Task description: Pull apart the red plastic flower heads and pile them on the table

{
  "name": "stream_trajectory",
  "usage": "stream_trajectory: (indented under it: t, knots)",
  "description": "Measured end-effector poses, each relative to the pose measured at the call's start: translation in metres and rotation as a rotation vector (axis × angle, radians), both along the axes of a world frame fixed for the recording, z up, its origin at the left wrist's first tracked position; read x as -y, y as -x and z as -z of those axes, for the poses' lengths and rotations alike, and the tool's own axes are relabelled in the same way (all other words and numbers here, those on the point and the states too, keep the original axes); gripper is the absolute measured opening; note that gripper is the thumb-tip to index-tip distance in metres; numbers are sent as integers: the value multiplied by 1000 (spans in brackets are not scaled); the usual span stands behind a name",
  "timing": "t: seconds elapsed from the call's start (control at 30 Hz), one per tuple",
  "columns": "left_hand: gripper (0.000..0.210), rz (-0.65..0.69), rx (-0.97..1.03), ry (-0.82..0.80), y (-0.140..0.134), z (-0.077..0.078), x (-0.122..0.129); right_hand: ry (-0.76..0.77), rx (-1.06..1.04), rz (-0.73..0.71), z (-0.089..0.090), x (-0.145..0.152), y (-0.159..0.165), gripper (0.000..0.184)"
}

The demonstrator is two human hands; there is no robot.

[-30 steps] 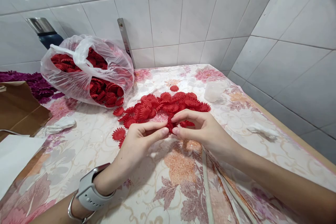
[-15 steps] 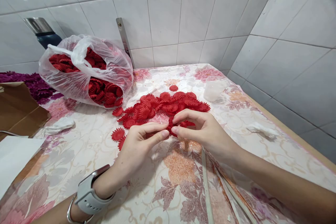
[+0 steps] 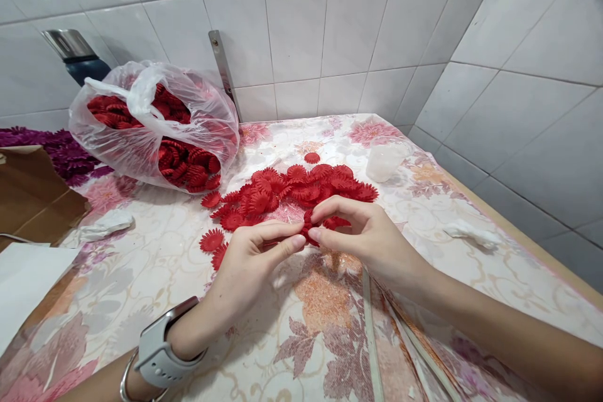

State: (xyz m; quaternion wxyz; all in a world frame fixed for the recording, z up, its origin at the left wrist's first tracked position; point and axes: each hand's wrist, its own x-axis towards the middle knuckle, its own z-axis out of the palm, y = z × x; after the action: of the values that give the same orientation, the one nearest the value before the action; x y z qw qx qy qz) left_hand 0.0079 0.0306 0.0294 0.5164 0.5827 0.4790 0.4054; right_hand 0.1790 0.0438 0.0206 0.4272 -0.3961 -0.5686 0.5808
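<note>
Between my two hands is a small red artificial flower piece (image 3: 308,223), mostly covered by my fingers. My left hand (image 3: 252,257) pinches its left side with thumb and forefinger. From the right, my right hand (image 3: 360,232) grips the same piece between thumb and curled fingers. Just behind my fingertips spreads a loose heap of red flower pieces (image 3: 268,191) with toothed edges, and one single piece (image 3: 311,157) lies apart at the back. Beneath my right forearm run several long thin strips (image 3: 372,333), partly hidden.
A clear plastic bag (image 3: 226,132) full of red pieces lies at the back left, beside a blue bottle (image 3: 87,66). Purple flowers (image 3: 70,157) and a cardboard box (image 3: 40,198) are further left. A translucent lump (image 3: 384,163) and crumpled white tissue (image 3: 471,234) lie right.
Both hands keep the same pinch on the red flower piece. Only a very slight shift of the fingertips shows.
</note>
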Motion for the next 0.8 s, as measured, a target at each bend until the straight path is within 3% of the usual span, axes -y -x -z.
stream_trajectory:
  t: [0.3, 0.43, 0.6, 0.67, 0.8]
  knots:
    - [9, -73, 79, 147, -5, -3, 2, -133, 137, 17, 0, 2, 1, 2]
    - [9, -99, 73, 192, -4, -3, 1, -280, 226, 28, -1, 3, 1, 6]
    - [12, -239, 130, 254, -3, -2, -2, -462, 313, 79, -2, 4, 0, 11]
    - [11, -247, 149, 249, -4, -2, -1, -442, 306, 76, -3, 4, -1, 10]
    - [11, -228, 178, 233, -4, -2, 0, -199, 155, 22, -5, 2, -2, 5]
